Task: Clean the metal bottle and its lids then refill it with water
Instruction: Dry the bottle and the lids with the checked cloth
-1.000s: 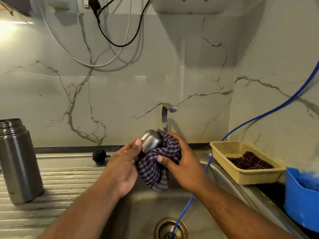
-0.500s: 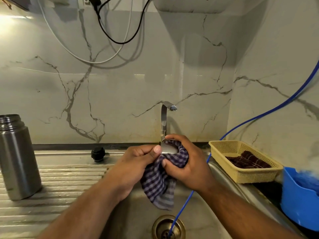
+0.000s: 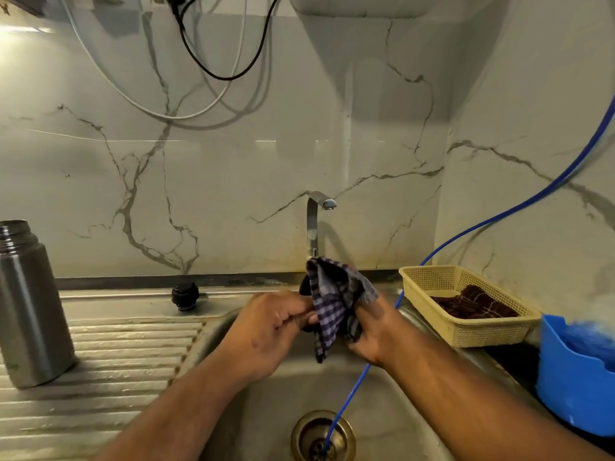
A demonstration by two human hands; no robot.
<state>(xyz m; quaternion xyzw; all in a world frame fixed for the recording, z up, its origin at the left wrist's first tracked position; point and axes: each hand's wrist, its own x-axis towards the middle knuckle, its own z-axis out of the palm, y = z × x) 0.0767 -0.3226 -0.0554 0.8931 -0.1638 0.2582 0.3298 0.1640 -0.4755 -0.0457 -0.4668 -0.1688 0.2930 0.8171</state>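
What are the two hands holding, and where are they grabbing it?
The checked cloth. The left hand pinches its left edge; the right hand grips its right side. Anything wrapped inside is hidden.

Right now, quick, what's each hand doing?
Left hand: grips a dark lid, mostly hidden.
Right hand: grips the checked cloth.

A yellow basket (image 3: 482, 332) holding a dark cloth (image 3: 472, 302) sat right of the sink (image 3: 266, 427), with a blue tub (image 3: 565, 394) farther right. A blue hose (image 3: 346, 405) ran into the sink's drain (image 3: 303, 437).
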